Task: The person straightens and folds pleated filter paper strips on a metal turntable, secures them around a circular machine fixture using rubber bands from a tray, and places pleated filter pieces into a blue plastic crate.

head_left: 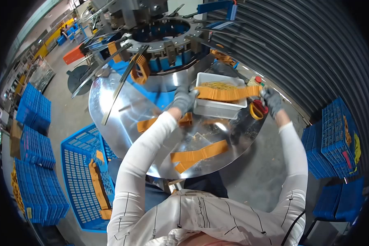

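Observation:
Both hands wear grey gloves. My left hand (185, 98) is closed on the left end of an orange ribbed strip (227, 94). At the strip's right end, my right hand (271, 99) grips it too. Stretched between them, the strip passes over a white tray (217, 110) that holds thin yellow pieces. Below on the round metal table (151, 143) lies a folded orange strip (205, 153), and another orange strip (146, 124) is partly hidden behind my left forearm. Scissors with red and yellow handles (256, 111) lie just right of the tray.
A round machine (164, 43) with radiating metal bars stands behind the table, orange strips hanging from it. A blue basket (78, 180) with orange strips is at lower left. Blue crates (39, 188) are stacked left, more crates (336, 139) right, beside a corrugated wall (307, 49).

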